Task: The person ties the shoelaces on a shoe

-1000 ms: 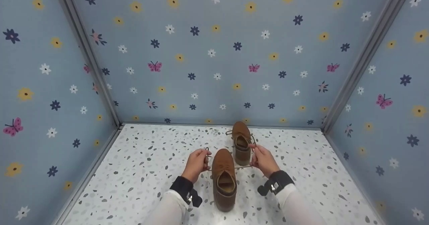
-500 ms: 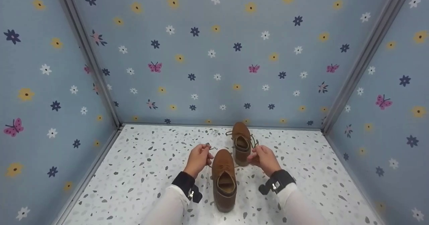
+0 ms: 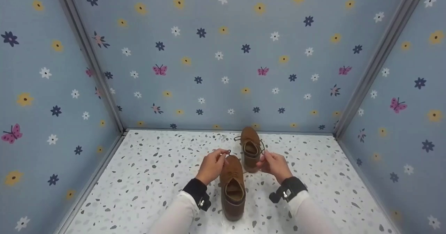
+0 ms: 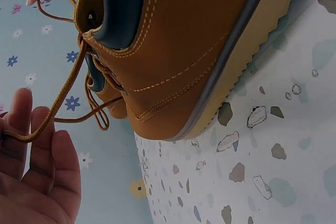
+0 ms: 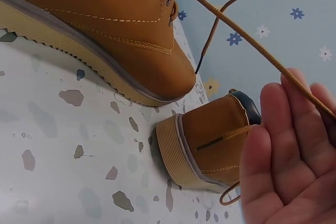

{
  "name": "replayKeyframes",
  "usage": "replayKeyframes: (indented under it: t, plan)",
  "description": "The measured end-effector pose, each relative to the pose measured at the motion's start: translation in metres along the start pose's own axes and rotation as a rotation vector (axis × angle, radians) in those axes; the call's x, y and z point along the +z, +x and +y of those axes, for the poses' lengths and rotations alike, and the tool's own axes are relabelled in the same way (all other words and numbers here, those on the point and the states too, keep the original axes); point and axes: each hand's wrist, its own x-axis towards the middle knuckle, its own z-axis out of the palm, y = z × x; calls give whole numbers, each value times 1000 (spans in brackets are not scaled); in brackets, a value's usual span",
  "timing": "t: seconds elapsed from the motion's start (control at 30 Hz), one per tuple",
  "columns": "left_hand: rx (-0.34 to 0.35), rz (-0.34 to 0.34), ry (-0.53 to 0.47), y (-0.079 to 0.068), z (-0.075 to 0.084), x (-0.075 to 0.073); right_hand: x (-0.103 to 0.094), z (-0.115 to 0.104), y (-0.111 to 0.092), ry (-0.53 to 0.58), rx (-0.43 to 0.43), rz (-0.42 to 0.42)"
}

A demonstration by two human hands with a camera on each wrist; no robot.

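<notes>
A brown lace-up ankle boot (image 3: 233,209) stands on the floor between my hands, toe away from me. My left hand (image 3: 212,166) pinches one shoelace above the toe's left side; this lace (image 4: 65,90) runs from the eyelets across the fingers in the left wrist view. To the right of the boot, my right hand (image 3: 277,165) holds the other shoelace (image 5: 252,42), drawn fairly straight from the eyelets over the fingers. Its fingertips overlap the second boot in the head view. A dark-tipped lace end (image 5: 202,59) hangs past the toe in the right wrist view.
The matching second boot (image 3: 250,135) stands farther back, near the rear wall, its laces looped out on both sides. Flower-patterned blue panels (image 3: 223,59) enclose the speckled white floor (image 3: 156,185) at the back and both sides.
My left hand has moved right and slightly forward, from beside the boot to over its toe, carrying its lace. The right hand has shifted only a little. Both boots stay in place.
</notes>
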Motion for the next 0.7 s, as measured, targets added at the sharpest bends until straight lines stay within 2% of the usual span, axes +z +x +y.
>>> replayKeyframes:
  t: [0.2, 0.53, 0.7]
  plan:
    - [60, -67, 55, 0, 3, 3, -1, 0, 1, -13, -1, -7]
    - [37, -127, 126, 0, 3, 3, -1, -4, 2, -42, -16, -20]
    - [73, -142, 156, -1, 3, 1, 0, -7, 1, -61, -21, -18]
